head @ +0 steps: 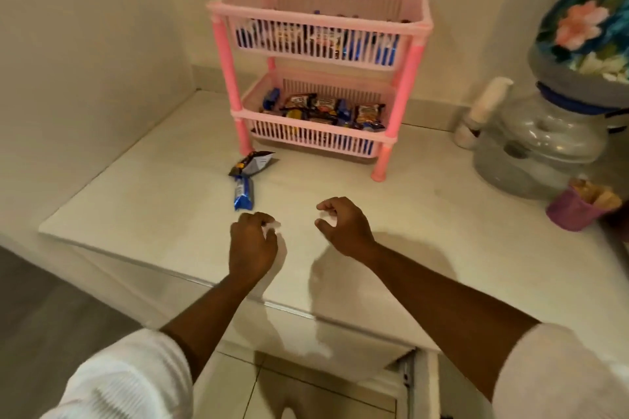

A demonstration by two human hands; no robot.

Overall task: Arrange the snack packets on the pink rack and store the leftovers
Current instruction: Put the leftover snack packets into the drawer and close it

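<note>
Pink two-tier slatted plastic rack (pixel 320 78): far on the white bench (pixel 425 248), both baskets holding snack packets (pixel 323 110). Dark foil packet (pixel 252 163) and blue packet (pixel 243 196): loose on the bench, near-left of the rack, touching. Left hand (pixel 252 245) and right hand (pixel 343 224): hovering near, fingers loosely curled, holding nothing. Grey water dispenser (pixel 541 143): right.
</note>
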